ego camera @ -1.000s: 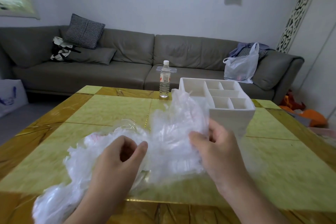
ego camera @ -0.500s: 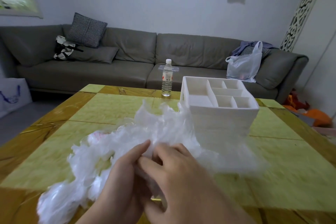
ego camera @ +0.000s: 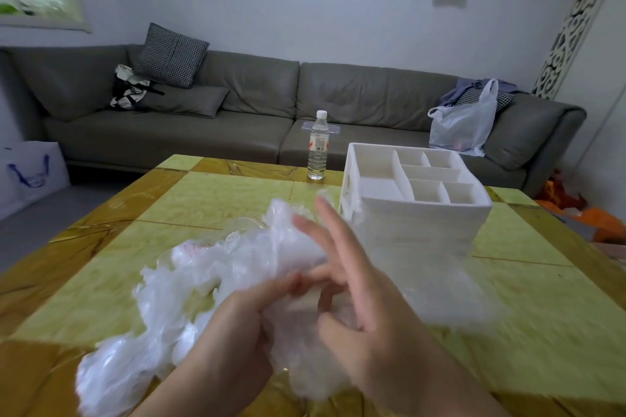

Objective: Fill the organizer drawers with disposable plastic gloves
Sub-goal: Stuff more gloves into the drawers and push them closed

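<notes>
A loose heap of clear disposable plastic gloves (ego camera: 189, 284) lies on the yellow-green table (ego camera: 210, 203) in front of me. My left hand (ego camera: 233, 325) pinches a bunch of the gloves from below. My right hand (ego camera: 352, 284) meets it at the fingertips, thumb and forefinger nipping the plastic while the other fingers stick up and apart. The white organizer (ego camera: 416, 210) stands just beyond my right hand, its top compartments bare. Its drawer fronts are blurred and I cannot tell if any is pulled out.
A water bottle (ego camera: 318, 145) stands at the table's far edge, left of the organizer. Behind it runs a grey sofa (ego camera: 237, 105) with cushions and a white plastic bag (ego camera: 464, 125). Orange things lie on the floor at the right.
My hands came together from apart and now work one bunch of gloves between them. My right fingers have spread upward. The view shifted a little, the organizer staying put.
</notes>
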{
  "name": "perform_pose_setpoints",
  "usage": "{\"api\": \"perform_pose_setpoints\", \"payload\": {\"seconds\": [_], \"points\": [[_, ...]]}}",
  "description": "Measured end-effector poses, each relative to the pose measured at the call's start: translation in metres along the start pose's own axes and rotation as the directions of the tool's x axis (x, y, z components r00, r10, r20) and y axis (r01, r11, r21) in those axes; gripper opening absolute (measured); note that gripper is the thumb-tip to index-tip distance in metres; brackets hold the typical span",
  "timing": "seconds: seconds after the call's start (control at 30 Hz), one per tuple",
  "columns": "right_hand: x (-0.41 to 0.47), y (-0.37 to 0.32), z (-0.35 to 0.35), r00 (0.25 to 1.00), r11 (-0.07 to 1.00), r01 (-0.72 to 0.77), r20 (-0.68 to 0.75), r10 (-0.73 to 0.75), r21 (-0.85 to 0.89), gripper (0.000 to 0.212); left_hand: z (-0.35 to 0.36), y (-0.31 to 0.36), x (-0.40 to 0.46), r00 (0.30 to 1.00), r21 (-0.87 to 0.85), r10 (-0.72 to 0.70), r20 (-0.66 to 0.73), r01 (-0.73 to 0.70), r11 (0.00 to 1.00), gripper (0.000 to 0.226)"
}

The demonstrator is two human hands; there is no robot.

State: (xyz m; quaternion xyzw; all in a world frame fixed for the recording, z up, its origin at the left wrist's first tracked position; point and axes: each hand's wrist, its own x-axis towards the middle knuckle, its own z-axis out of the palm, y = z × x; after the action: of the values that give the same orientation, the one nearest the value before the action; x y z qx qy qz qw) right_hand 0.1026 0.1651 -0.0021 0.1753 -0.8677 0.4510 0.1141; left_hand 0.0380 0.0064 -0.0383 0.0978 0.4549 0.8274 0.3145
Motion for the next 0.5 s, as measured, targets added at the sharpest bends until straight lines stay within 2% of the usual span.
{"api": "perform_pose_setpoints", "payload": {"seconds": [0.03,0.1,0.17,0.2,0.27,0.33,0.4,0.5], "points": [[0.000,0.006,0.000,0.991,0.999,0.027,-0.128,-0.031,-0.027,0.100,-0.001,0.002,0.001,0.999,-0.003,0.020,-0.024,-0.020,1.000,0.043],[0.001,0.018,-0.003,0.913,0.991,0.004,-0.403,-0.057,-0.131,0.072,0.000,0.008,0.002,0.996,-0.017,0.060,-0.060,-0.061,0.998,0.041],[0.004,0.027,-0.008,0.836,0.983,-0.122,-0.548,0.028,-0.136,0.056,-0.002,0.014,0.001,0.997,-0.036,0.059,-0.053,-0.061,0.998,0.040],[0.006,0.030,-0.011,0.822,0.977,-0.205,-0.553,0.136,-0.065,0.056,-0.002,0.017,0.000,0.999,-0.049,0.045,-0.030,-0.047,0.998,0.041],[0.009,0.029,-0.019,0.812,0.913,-0.382,-0.420,0.405,0.142,0.066,0.000,0.019,0.000,0.999,-0.098,0.020,0.036,-0.016,0.995,0.044],[0.011,0.027,-0.026,0.805,0.797,-0.456,-0.200,0.559,0.397,0.062,0.004,0.020,-0.002,0.998,-0.128,0.009,0.062,-0.001,0.992,0.045],[0.012,0.020,-0.028,0.802,0.670,-0.466,-0.043,0.595,0.578,0.036,0.001,0.023,-0.005,0.997,-0.139,-0.005,0.074,0.016,0.990,0.047],[0.010,0.021,-0.029,0.774,0.637,-0.473,-0.058,0.630,0.610,0.023,-0.005,0.028,-0.008,0.983,-0.124,-0.050,0.176,0.072,0.990,0.052]]}}
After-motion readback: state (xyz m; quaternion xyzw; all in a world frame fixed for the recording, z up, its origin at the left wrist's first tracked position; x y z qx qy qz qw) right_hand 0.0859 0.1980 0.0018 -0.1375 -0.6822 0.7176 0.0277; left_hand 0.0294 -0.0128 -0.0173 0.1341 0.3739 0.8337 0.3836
